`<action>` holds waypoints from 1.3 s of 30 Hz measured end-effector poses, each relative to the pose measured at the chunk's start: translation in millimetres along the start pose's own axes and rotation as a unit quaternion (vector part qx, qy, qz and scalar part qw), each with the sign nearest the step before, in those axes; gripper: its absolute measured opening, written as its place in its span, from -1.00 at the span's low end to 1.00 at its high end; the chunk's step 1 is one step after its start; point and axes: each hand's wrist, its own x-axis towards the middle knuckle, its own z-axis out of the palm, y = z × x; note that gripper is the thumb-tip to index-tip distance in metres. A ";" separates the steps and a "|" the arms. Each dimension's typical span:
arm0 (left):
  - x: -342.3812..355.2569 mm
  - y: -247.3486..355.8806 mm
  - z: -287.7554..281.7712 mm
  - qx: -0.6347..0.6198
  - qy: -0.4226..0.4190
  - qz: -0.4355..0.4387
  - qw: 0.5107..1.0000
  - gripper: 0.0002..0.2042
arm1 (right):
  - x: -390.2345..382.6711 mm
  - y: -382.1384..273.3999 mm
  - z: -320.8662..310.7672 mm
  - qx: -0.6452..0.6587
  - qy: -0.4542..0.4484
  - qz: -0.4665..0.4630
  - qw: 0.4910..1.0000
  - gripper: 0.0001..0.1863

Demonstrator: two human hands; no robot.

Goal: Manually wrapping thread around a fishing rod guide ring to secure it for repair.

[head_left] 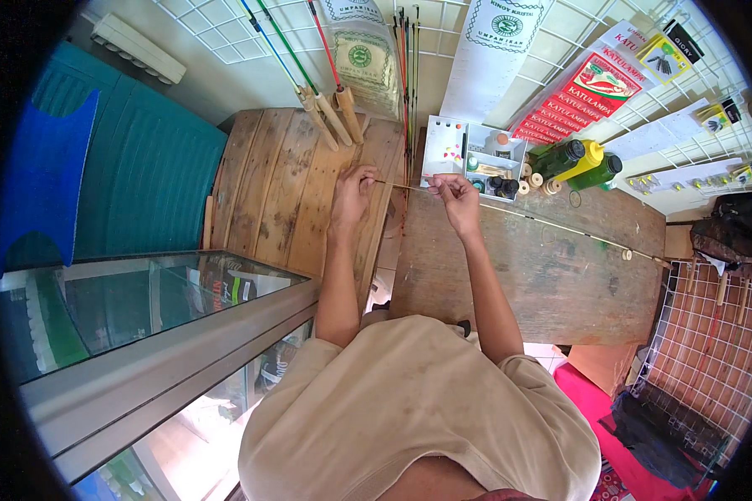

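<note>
My left hand [355, 190] is closed, its fingertips pinching the left end of a thin pale rod [543, 222] above the wooden tables. Beside it to the right, my right hand [456, 196] also pinches that rod between thumb and fingers. Out to the right the rod slants down across the darker table [518, 284], with a small pale round piece [627, 255] near its far end. Just beyond my right hand sits a white compartment box [443, 142] holding small bottles and bits.
Rods with wooden handles [334, 121] lean at the back of the lighter table [255, 192]. Wooden spools [550, 185] and green and yellow bottles [585, 163] stand right. A glass cabinet [167, 334] borders my left. Wire racks with hanging packages [576, 96] line the wall.
</note>
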 end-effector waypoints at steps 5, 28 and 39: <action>-1.8 0.7 -1.4 0.044 0.002 0.037 0.998 -0.77 | -0.6 2.4 -1.1 -0.009 0.014 0.015 1.000 -0.89; -3.0 18.9 -10.6 0.058 -0.037 0.042 0.997 -0.75 | -9.5 17.5 -4.5 -0.020 0.009 0.009 1.000 -0.86; -3.0 13.7 32.4 0.120 -0.059 0.131 0.982 -0.79 | -15.9 6.2 -16.0 0.020 0.027 0.042 0.999 -0.84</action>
